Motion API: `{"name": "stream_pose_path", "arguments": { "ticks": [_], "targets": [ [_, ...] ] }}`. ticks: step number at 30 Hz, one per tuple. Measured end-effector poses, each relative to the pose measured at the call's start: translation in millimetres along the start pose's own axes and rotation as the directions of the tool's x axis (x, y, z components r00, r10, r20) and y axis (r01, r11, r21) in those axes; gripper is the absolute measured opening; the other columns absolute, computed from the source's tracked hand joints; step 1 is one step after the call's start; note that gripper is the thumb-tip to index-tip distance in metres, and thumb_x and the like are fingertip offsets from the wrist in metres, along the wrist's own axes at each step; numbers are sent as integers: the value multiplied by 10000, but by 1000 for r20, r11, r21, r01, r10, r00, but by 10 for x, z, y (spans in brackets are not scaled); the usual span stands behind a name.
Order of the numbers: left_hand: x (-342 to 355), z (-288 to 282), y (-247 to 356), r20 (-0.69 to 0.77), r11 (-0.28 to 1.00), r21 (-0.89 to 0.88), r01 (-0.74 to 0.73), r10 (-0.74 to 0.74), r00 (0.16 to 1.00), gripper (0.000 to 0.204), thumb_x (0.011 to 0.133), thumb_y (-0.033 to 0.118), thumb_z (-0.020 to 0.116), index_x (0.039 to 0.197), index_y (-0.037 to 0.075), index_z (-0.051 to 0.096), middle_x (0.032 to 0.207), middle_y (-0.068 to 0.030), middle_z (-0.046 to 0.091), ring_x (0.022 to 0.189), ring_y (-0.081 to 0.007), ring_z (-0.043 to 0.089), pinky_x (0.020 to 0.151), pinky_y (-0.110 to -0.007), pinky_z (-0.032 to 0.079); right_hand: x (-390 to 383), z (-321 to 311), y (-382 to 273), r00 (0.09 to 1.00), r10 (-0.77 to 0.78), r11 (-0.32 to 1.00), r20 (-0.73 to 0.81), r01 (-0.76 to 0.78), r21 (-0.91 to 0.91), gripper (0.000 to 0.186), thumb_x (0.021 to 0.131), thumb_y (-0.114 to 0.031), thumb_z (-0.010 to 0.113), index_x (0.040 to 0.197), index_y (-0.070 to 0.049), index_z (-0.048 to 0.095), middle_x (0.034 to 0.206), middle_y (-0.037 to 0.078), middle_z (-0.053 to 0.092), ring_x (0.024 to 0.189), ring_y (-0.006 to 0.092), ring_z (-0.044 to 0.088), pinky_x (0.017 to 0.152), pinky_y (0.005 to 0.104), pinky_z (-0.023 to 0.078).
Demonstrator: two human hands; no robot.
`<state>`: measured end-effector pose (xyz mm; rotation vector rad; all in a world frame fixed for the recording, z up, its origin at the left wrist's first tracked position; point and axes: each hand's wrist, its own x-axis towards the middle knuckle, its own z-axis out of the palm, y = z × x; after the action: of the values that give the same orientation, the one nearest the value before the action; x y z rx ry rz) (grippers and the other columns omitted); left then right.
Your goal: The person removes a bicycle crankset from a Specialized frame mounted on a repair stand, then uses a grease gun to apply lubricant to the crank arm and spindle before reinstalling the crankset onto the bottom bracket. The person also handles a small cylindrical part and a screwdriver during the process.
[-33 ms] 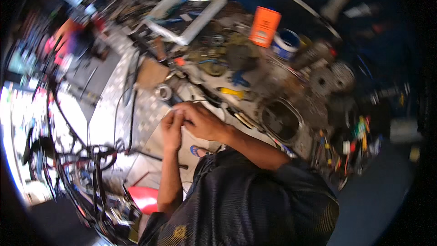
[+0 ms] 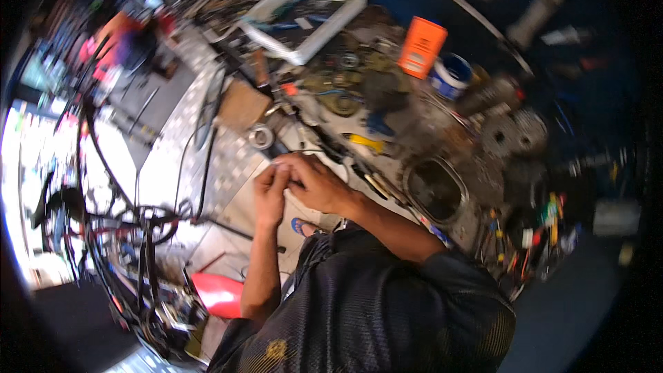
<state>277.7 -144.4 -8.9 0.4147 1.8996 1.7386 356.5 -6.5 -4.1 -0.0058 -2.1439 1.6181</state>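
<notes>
My left hand (image 2: 269, 193) and my right hand (image 2: 315, 183) meet in front of me, their fingertips curled together. Both are closed, and whatever sits between the fingers is too small or hidden to make out. Just beyond the hands is a vise-like metal tool (image 2: 283, 128) at the bench's near edge, with a round silver ring-shaped part (image 2: 261, 137) beside it. A yellow-handled tool (image 2: 366, 142) lies on the bench, a little to the right of my fingers.
Cluttering the bench are a white plastic basket (image 2: 304, 52), an orange box (image 2: 422, 47), a blue-and-white tub (image 2: 451, 76), a dark oval basin (image 2: 436, 190) and sprockets (image 2: 514, 132). Several hand tools (image 2: 501, 235) lie right. Left stands a bicycle (image 2: 141, 221) near a red curved piece (image 2: 217, 295).
The view has shifted, so the bench and its things appear a little farther right and lower. My hands stay together, with nothing visibly taken up or let go.
</notes>
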Motion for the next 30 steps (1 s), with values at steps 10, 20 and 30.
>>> {"name": "stream_pose_path", "arguments": {
  "ticks": [10,20,30],
  "targets": [
    [-438,-828,-14,-280,991,-134,-22,-17,960,251,1051,212,603,1007,-9,714,896,-7,705,847,-81,602,791,-247,479,332,986,-77,942,7,997,335,-33,73,511,838,19,692,1318,-61,536,951,131,581,826,294,583,788,405,515],
    [-1558,-1917,76,-703,985,172,-6,127,699,196,947,111,732,1084,-21,685,940,-137,704,904,-180,682,797,-326,537,462,2859,-78,903,380,753,200,-427,501,645,859,-6,776,1367,-113,394,970,43,510,743,116,592,636,243,506],
    [-2036,-2671,-1596,-506,968,-28,250,-230,831,644,1023,388,629,1519,36,420,1223,-165,692,979,-210,688,790,-360,550,261,4839,583,177,799,-128,575,-884,450,188,909,-150,700,969,-44,557,863,118,604,815,299,658,791,465,590]
  ]
}}
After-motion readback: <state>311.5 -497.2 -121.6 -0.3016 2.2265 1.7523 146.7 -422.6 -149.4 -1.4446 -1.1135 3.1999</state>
